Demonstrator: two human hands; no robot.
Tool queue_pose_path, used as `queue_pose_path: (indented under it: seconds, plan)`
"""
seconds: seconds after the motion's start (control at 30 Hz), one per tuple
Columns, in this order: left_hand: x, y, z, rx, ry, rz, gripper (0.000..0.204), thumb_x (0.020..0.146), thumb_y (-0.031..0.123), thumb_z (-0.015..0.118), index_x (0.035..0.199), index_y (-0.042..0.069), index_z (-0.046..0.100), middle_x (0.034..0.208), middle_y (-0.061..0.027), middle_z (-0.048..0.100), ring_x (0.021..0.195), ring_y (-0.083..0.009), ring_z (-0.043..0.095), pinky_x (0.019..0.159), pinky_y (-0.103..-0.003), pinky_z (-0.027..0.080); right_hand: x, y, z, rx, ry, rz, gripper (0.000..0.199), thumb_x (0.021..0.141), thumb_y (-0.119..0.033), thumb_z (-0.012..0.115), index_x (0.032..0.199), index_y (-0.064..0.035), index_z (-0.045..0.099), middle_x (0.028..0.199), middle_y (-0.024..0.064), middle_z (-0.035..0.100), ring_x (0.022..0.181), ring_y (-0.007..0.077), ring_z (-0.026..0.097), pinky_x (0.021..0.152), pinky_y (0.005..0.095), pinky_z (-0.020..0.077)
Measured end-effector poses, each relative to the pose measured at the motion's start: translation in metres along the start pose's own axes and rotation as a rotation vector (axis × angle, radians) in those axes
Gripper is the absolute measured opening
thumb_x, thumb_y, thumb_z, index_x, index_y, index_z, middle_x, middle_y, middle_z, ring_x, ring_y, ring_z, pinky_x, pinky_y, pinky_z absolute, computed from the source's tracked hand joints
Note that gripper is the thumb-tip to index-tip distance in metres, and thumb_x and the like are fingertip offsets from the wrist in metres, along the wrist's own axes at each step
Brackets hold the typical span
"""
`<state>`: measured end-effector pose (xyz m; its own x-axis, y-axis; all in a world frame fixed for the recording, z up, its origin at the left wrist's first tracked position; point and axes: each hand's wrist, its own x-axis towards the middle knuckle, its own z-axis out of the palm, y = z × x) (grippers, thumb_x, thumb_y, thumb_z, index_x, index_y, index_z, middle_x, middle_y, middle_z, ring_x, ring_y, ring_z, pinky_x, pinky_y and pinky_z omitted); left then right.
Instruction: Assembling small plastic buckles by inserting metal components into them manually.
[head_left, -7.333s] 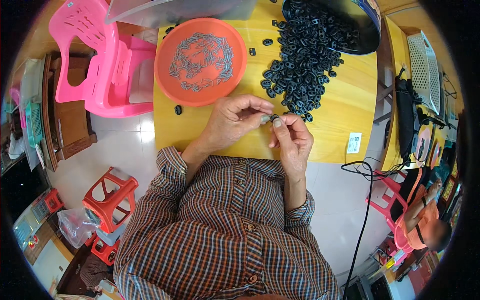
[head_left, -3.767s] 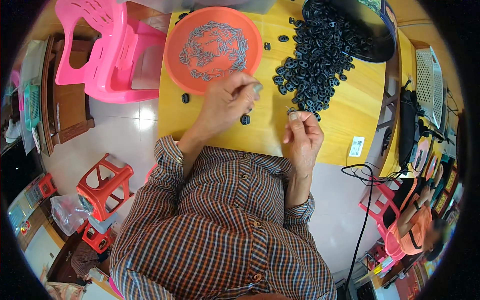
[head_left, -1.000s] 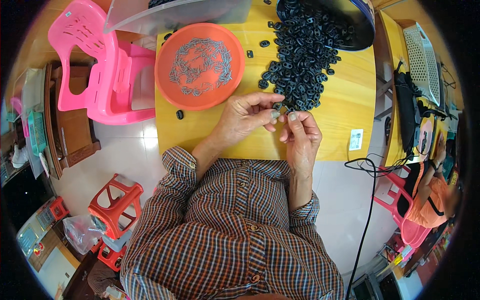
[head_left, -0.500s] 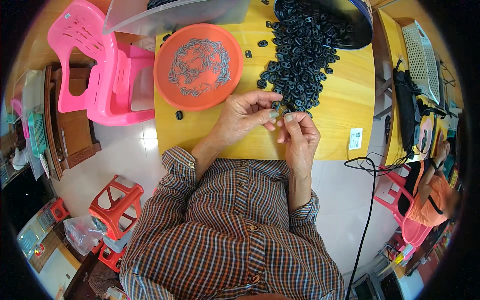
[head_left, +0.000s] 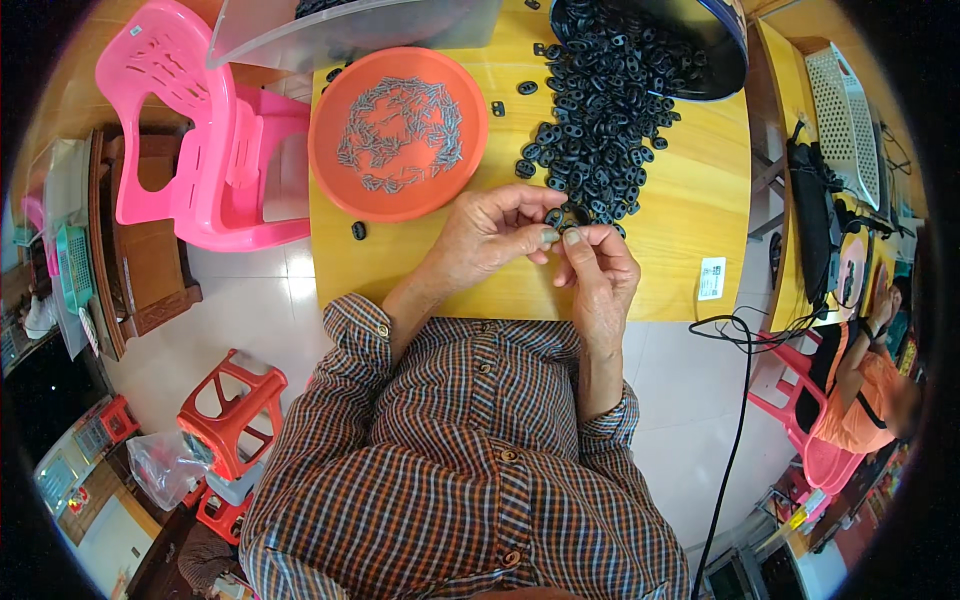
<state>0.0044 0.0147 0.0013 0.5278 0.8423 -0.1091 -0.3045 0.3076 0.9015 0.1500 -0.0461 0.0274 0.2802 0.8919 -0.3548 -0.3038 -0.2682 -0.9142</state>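
My left hand (head_left: 492, 232) pinches a small black oval piece with holes (head_left: 554, 216) between thumb and fingertips. Close against it, my right hand (head_left: 600, 262) has its thumb and forefinger pressed together at the same spot; whatever sits between them is too small and covered to make out. Both hands are at the near end of a heap of black two-holed oval pieces (head_left: 600, 130) on the yellow table (head_left: 690, 205). An orange-red round tray (head_left: 330, 150) with many small grey metal pins (head_left: 440, 120) lies to the left of the heap.
A dark tub (head_left: 738, 50) lies tipped at the far right, pieces spilling out. A translucent bin (head_left: 400, 35) stands at the far left. Beside the table are a pink chair (head_left: 235, 170) and a red stool (head_left: 230, 420). A black cable (head_left: 745, 400) hangs at right, near a seated person (head_left: 860, 400).
My fingertips have drawn slightly closer together, and the black piece has turned a little in my left hand. Everything else stays put.
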Motion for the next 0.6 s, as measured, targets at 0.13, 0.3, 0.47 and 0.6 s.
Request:
queue_pose_path:
  seconds: [0.13,0.3,0.47,0.6]
  plan:
    - [-0.0013,0.0008,-0.0020,0.050,-0.030,-0.033,0.030,0.086,-0.001,0.060,0.117,-0.001,0.058,0.090,-0.0041,0.061,0.076,-0.0099,0.062,0.069,-0.025,0.055,0.0006,0.0013,-0.0010,-0.017,-0.003,-0.017,0.009,0.088,-0.010,0.060,0.082,-0.0026,0.059,0.072,0.0023,0.061,0.051,0.0045,0.047,0.048,0.0180,0.0375]
    - [-0.0018,0.0033,-0.0024,0.094,-0.026,-0.057,0.031,0.086,-0.001,0.060,0.116,-0.002,0.058,0.093,-0.0066,0.065,0.075,-0.0099,0.063,0.069,-0.024,0.054,0.0005,0.0009,-0.0006,-0.049,-0.007,-0.011,0.009,0.088,-0.008,0.059,0.082,-0.0020,0.059,0.071,0.0020,0.061,0.051,0.0045,0.047,0.048,0.0184,0.0378]
    - [-0.0020,0.0055,-0.0025,0.093,-0.034,-0.065,0.030,0.086,0.000,0.061,0.116,-0.002,0.058,0.094,-0.0074,0.066,0.075,-0.0097,0.063,0.068,-0.024,0.054,-0.0002,0.0010,0.0003,-0.048,-0.017,-0.010,0.009,0.088,-0.008,0.059,0.081,-0.0018,0.059,0.071,0.0018,0.060,0.051,0.0045,0.047,0.047,0.0183,0.0377]
    - [-0.0024,0.0071,-0.0024,0.113,-0.029,-0.071,0.029,0.085,0.000,0.060,0.115,-0.002,0.059,0.091,-0.0058,0.065,0.073,-0.0092,0.062,0.068,-0.023,0.054,-0.0002,0.0019,0.0004,-0.034,-0.034,-0.018,0.010,0.089,-0.008,0.059,0.081,-0.0020,0.059,0.071,0.0017,0.060,0.051,0.0046,0.047,0.047,0.0181,0.0376]
